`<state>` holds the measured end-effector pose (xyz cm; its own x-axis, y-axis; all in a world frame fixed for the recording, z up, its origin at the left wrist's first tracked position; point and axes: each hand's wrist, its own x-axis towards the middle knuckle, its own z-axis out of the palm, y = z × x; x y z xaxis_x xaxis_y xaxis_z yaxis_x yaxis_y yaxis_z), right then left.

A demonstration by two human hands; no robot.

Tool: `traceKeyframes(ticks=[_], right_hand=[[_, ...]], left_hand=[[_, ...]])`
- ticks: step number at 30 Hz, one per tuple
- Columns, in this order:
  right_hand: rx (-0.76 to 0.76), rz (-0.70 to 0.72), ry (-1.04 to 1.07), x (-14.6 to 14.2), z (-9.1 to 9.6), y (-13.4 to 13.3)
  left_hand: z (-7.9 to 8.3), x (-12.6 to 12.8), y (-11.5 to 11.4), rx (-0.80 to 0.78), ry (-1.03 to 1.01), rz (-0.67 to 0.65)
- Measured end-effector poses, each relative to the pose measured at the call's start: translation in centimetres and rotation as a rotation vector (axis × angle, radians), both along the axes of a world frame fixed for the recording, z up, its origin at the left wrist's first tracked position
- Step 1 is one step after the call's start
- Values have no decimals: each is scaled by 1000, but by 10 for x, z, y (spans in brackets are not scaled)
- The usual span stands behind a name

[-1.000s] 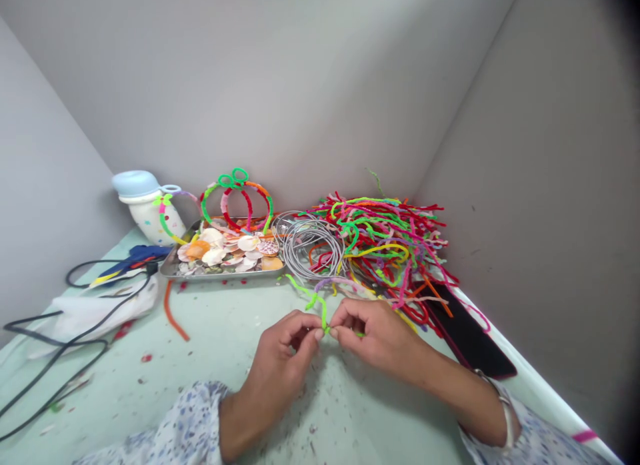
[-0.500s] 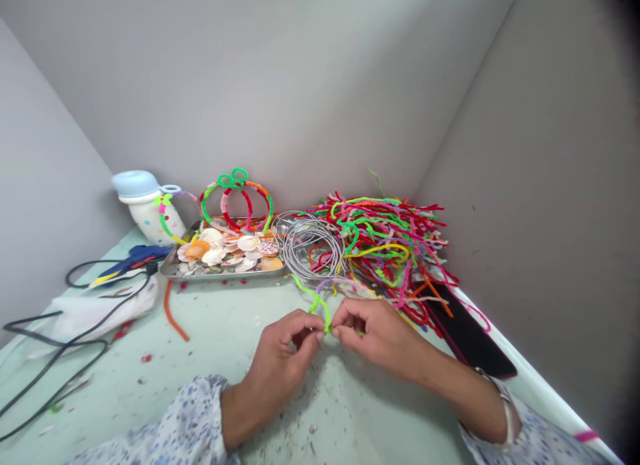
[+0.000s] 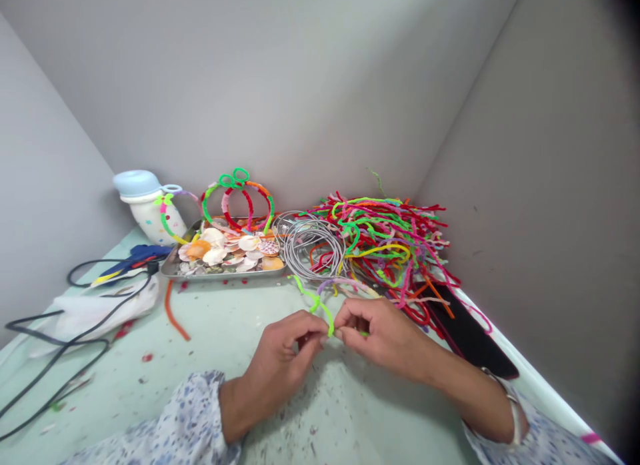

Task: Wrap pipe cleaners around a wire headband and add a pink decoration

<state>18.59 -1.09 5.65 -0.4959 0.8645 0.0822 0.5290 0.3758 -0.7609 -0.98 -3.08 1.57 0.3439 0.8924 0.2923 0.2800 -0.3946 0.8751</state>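
Two bare hands, the left hand [image 3: 280, 352] and the right hand [image 3: 387, 332], met over a pale green table surface [image 3: 225, 325] at one bright green pipe cleaner [image 3: 326, 311]. The pipe cleaner lay directly before the person, rising from between the fingertips and reaching away toward a coil of grey wire [image 3: 313, 275], with a crossing or knot partway along. The left thumb and forefinger were closed on its near end. The right thumb and forefinger were pinched together just beside them; a short green tip below the right palm suggested that the strand ran through this grip too.

The step in hand was judged to be a fine bend or twist at the near end. The next move seemed to call for a firm left pinch as an anchor and a small turn of the right fingertips.

The fingertips covered the point of contact, so whether the green strand was one length or two joined could not be told. A lavender and pink strip [image 3: 350, 284] passed behind the right hand, which hid part of it. The heap of coloured pipe cleaners [image 3: 400, 232] covered the upper end of a dark flat device [image 3: 477, 345]. Both patterned sleeves were cut off by the frame.
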Motion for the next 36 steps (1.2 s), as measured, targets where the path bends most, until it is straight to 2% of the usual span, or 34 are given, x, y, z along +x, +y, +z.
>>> traceKeyframes(ticks=[6, 11, 16, 20, 25, 31, 33, 36], right_hand=[[156, 20, -112, 0, -4, 2], [246, 36, -162, -1, -9, 1], [299, 90, -172, -1, -10, -1], [316, 103, -171, -1, -10, -2], [299, 74, -187, -1, -9, -1], [290, 120, -153, 0, -3, 0], [287, 132, -145, 1, -2, 0], [276, 151, -140, 2, -2, -1]], left_hand=[[-5, 8, -1, -403, -240, 10], [-1, 12, 1, -536, -329, 16], [5, 9, 3, -602, -376, 12], [6, 6, 7, -591, -366, 4], [3, 7, 8, -585, -338, 105], [3, 5, 11, -572, -505, 242], [4, 4, 15, -567, -503, 216], [0, 2, 21, -586, -450, 89]])
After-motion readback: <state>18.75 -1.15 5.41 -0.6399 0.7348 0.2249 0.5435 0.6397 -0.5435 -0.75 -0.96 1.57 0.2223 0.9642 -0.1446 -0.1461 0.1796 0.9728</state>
